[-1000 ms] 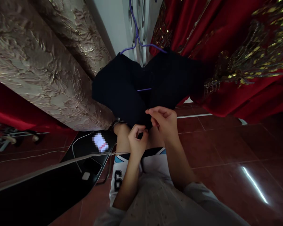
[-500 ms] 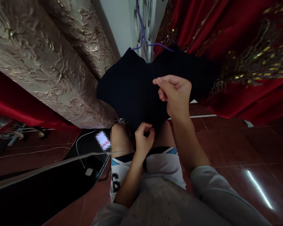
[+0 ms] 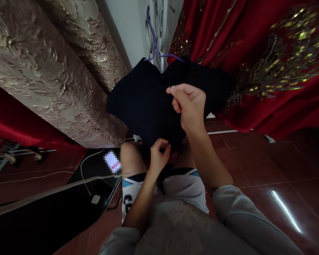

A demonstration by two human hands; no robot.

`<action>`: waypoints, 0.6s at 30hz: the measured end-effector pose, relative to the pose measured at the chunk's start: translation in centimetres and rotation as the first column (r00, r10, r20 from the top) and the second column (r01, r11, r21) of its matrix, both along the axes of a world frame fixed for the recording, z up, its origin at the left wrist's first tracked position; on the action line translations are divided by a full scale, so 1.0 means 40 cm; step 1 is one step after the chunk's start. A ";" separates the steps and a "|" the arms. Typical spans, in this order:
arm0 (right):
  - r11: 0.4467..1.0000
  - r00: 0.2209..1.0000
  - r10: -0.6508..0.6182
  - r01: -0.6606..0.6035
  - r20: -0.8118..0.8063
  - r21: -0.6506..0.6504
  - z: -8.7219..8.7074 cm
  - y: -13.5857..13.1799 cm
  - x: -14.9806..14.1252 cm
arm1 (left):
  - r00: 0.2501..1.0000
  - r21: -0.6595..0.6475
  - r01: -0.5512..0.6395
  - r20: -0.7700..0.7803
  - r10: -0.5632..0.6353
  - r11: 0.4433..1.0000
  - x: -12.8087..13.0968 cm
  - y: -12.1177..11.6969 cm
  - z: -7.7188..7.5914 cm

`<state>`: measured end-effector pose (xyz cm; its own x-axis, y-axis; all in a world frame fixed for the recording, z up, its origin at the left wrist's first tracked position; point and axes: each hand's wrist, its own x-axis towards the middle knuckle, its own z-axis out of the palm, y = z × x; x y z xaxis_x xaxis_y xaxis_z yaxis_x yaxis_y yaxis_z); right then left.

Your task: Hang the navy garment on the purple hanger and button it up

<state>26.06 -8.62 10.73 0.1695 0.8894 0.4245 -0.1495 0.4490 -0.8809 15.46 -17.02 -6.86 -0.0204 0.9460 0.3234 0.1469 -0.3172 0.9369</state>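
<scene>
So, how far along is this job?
The dark garment already hangs on the purple hanger. In hand: the right hand pinches at its front, the left hand curls near its lower edge. Neither hand is clear of it yet; what else remains doesn't show.

The dark garment [image 3: 140, 102] is matt cloth, smooth and without shine, and the purple hanger [image 3: 155, 44] has a smooth surface with a faint sheen. On one side, the beige drape [image 3: 61, 78] is rough, crinkled cloth with raised, metallic-looking highlights; on the other, the red drape [image 3: 257, 118] is glossy and satin-like, its gold sequins [image 3: 303, 35] shiny and hard-looking. The grey shirt [image 3: 175, 226] looks like soft, matt cloth, as do the white shorts [image 3: 184, 186]. The white charger [image 3: 95, 199] appears to be smooth plastic, the black bench top [image 3: 55, 216] looks smooth, and the reddish floor tiles [image 3: 255, 166] are glossy enough to mirror a streak of light
</scene>
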 end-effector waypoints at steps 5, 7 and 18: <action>0.999 0.999 0.032 -0.032 0.002 -0.010 -0.042 -0.025 0.009 | 0.998 0.136 0.040 -0.058 -0.032 0.990 -0.062 0.054 0.110; 0.999 0.999 0.043 -0.044 0.022 0.015 -0.030 -0.026 0.013 | 0.996 0.336 -0.044 -0.054 0.066 0.941 -0.083 0.104 0.209; 0.989 0.949 -0.149 0.146 0.277 0.032 -0.038 0.061 -0.001 | 0.940 0.670 0.002 -0.254 0.228 0.742 -0.064 0.259 0.483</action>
<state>26.01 -6.18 9.19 0.1718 0.8584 0.4834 0.1694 0.4576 -0.8729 12.88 -6.65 12.46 0.0929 0.4936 0.8647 0.4573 -0.7926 0.4033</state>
